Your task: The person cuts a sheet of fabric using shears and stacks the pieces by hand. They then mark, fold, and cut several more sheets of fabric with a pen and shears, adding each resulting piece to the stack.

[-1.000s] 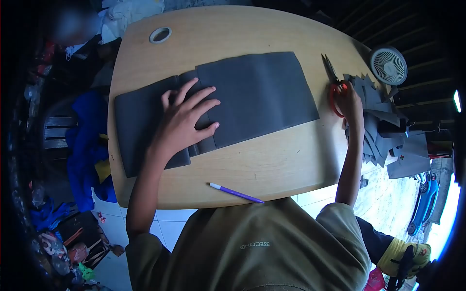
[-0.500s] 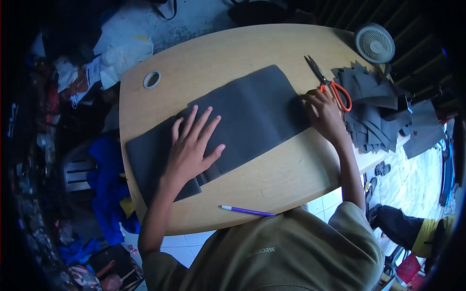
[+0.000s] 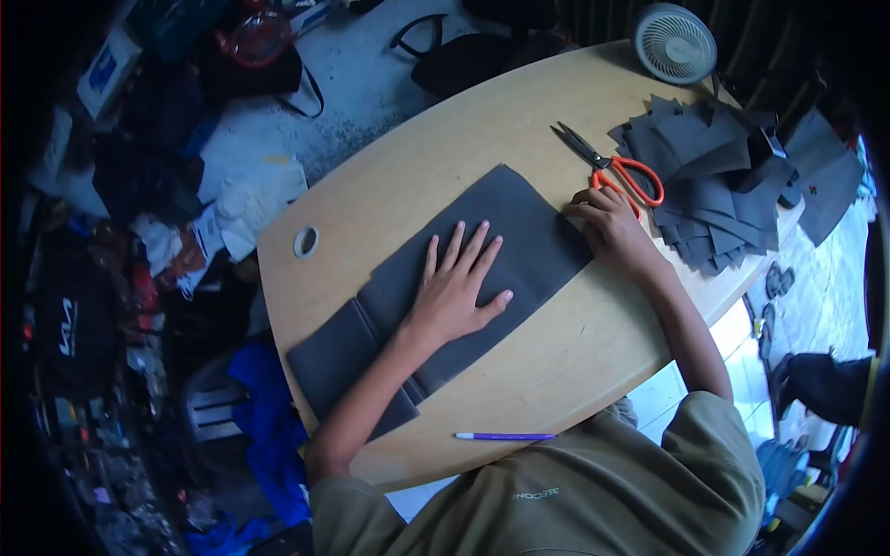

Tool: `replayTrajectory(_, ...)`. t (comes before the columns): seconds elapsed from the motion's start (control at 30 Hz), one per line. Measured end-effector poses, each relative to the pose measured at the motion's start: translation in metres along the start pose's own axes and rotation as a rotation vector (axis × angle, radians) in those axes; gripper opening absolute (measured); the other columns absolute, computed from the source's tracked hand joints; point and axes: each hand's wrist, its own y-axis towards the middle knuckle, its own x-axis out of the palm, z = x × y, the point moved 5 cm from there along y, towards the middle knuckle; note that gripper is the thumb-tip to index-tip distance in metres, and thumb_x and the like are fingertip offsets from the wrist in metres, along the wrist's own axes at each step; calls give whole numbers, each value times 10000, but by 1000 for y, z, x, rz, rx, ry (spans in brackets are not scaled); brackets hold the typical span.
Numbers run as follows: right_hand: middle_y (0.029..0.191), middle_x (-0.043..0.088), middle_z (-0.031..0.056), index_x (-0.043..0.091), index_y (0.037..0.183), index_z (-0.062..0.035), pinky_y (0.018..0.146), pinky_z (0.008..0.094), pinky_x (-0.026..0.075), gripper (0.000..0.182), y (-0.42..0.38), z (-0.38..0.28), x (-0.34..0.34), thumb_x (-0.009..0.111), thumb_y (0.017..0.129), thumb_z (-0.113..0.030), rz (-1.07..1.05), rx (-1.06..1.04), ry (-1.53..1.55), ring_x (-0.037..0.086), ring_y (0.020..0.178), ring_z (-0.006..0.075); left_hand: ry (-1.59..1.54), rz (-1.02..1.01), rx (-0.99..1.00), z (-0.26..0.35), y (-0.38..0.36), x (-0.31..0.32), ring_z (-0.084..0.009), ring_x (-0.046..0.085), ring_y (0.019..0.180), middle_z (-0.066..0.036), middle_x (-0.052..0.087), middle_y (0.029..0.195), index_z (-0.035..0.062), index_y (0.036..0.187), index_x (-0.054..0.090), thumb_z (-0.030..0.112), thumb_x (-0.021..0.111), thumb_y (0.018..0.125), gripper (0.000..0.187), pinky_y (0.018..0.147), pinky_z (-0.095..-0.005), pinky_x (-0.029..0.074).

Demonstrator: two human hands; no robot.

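A long dark grey sheet (image 3: 533, 232) lies across the table, with creases and a stepped edge towards its left part. My left hand (image 3: 457, 301) rests flat on the middle of the sheet, fingers spread. At the sheet's right edge is my right hand (image 3: 616, 232), its fingers bent and closed on that edge. Just beyond the right hand lie scissors (image 3: 581, 146) with orange handles, partly covered by the fingers. A heap of cut dark grey pieces (image 3: 700, 218) sits right of the scissors.
A small round fan (image 3: 677, 44) stands at the table's far right corner. A tape roll (image 3: 298, 243) lies near the left edge, a purple pen (image 3: 510, 436) by the near edge. Left of the table are a blue cloth (image 3: 264, 417) and clutter.
My left hand has slid right along the sheet, from near the stepped edge to the middle. My right hand stays at the right edge. The camera view has turned.
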Motion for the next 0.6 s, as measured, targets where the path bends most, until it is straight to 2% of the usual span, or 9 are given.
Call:
replayTrajectory(0.23,1100,631,85,713,1093,-72,1013,427,435,318,-1,1,-4,665,794,27,-18,4,31,592,1120,289,20,-56,-22,4,-2,0,-399,165,1573,-132,217,1707,128,1613,329,583,546,969,818,1242,-628,93)
replayTrajectory(0.27,1097,637,101,713,1096,-55,996,435,441,261,-1,-2,-5,678,844,4,-4,-21,-1,592,1092,312,24,-60,-21,5,-2,0,-400,158,1574,-126,210,1711,130,1617,319,588,546,967,828,1242,-630,88)
replayTrajectory(0.47,1112,639,101,710,1107,-56,991,437,431,211,-3,4,0,659,904,-34,2,-20,15,593,1114,303,33,-69,-22,9,2,1,-398,153,1576,-125,207,1712,130,1619,315,584,544,968,827,1242,-632,83)
replayTrajectory(0.57,1127,631,82,712,1084,-71,994,433,434,324,-3,5,1,645,792,52,-2,-7,35,583,1155,293,38,-71,-12,10,4,0,-395,152,1577,-124,205,1713,128,1620,313,576,546,969,823,1242,-633,81)
replayTrajectory(0.6,1127,632,83,712,1084,-70,994,433,434,319,-3,5,2,646,797,50,1,-8,32,582,1157,293,41,-73,-12,10,5,0,-394,151,1577,-123,204,1713,129,1620,313,574,546,970,822,1242,-632,81)
